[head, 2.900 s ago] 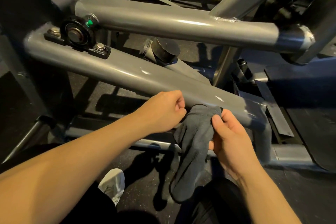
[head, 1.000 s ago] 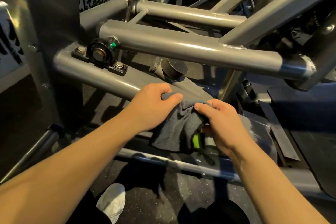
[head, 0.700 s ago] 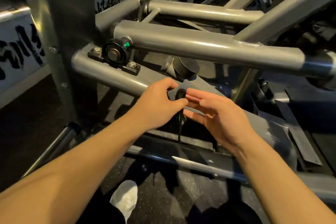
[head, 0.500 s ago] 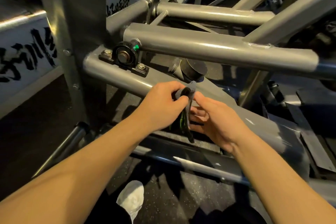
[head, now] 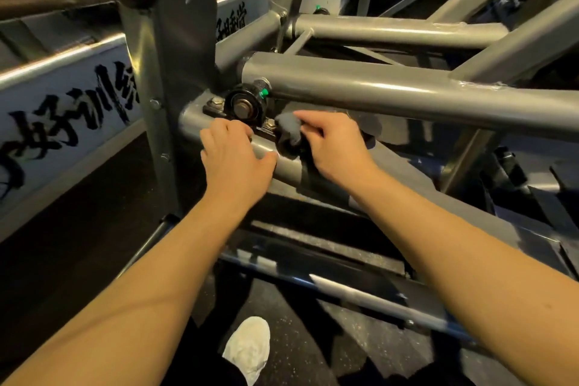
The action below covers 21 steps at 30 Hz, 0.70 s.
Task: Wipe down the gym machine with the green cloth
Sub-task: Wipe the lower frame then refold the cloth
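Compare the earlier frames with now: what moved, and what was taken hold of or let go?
Both hands moved up the lower tube toward the bearing block. The left hand let go of the cloth and now rests on the tube. The right hand alone grips the cloth, bunched beside the bearing block. The tube and bearing block themselves stayed put.

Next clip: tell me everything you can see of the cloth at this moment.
The cloth is bunched into a small wad of soft fabric, grey on top and dark below in this light, slightly blurred; no green shows. The right hand grips it, holding it against the lower grey tube beside the black bearing block. The left hand rests on the tube nearby, seemingly apart from it.
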### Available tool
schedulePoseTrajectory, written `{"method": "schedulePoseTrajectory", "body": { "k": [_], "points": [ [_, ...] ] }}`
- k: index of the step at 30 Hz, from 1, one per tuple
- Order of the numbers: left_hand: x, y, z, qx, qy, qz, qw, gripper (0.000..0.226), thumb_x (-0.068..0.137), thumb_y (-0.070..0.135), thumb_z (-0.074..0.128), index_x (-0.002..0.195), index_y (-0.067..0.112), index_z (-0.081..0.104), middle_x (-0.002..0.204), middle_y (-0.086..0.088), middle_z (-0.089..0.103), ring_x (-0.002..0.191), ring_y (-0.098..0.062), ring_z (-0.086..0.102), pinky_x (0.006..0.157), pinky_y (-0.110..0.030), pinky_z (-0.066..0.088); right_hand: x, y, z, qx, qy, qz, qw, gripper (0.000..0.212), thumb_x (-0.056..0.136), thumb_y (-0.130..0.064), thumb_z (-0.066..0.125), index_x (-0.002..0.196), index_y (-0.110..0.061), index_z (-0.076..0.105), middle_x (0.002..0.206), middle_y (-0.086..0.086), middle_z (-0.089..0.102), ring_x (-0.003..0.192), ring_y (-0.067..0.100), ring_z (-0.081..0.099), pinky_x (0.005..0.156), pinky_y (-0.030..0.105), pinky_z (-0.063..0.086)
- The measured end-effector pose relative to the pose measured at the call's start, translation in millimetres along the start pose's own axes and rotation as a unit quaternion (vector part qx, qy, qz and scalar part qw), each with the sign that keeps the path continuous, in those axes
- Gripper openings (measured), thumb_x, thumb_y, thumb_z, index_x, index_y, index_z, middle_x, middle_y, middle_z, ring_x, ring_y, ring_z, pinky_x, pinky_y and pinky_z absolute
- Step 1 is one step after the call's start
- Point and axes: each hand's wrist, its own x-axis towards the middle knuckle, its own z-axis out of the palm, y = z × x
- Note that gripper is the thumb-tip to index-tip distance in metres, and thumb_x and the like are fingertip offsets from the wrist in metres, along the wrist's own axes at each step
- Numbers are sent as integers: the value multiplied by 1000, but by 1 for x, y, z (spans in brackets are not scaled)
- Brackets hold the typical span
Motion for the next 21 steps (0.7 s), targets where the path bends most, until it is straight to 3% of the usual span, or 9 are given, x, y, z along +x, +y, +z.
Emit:
{"method": "schedulePoseTrajectory", "body": {
  "k": [3,6,9,12,15,18,21],
  "points": [
    [-1,-7,8,55,46,-11,997,70,78,50,81,130,17,49,139,-5,40,129,-27,35,106,-42,35,3,5,21,-111,-108,40,987,45,109,-28,40,155,-26,42,166,8,28,153,32,22,125,46,18],
    [0,-18,12,52,67,10,996,77,75,59,80,131,17,48,142,-5,41,133,-27,34,112,-47,33,-12,19,15,-155,-130,49,978,51,107,-49,39,155,-33,40,170,5,13,156,35,7,125,54,12],
    [3,-27,15,30,71,25,997,80,73,61,81,131,17,48,141,-5,41,132,-27,33,109,-45,37,-12,37,2,-175,-113,60,976,43,106,-46,40,144,-33,55,164,14,28,149,40,26,119,55,29],
    [5,-29,17,21,72,29,997,83,72,61,81,133,16,47,140,-5,40,131,-26,31,108,-37,33,5,39,-3,-142,-120,89,979,38,108,-36,40,136,-24,63,150,19,47,140,39,42,111,47,38],
    [6,-30,19,26,74,31,996,83,72,61,81,134,16,46,140,-4,40,131,-25,31,105,-30,27,24,33,1,-59,-102,69,991,33,108,-27,45,134,-27,66,131,5,66,120,25,59,103,40,45],
    [8,-31,21,35,78,30,996,84,73,61,81,134,16,45,140,-4,39,131,-26,30,107,-30,28,49,27,6,30,-108,54,992,34,106,-21,50,135,-29,66,129,-8,68,118,14,61,109,36,44],
    [7,-30,22,31,71,30,997,82,75,57,81,135,14,44,142,-4,37,132,-25,28,108,-30,27,69,16,11,84,-159,45,983,34,105,-11,51,133,-24,67,121,-9,68,112,9,60,101,22,42]
  ]
}}
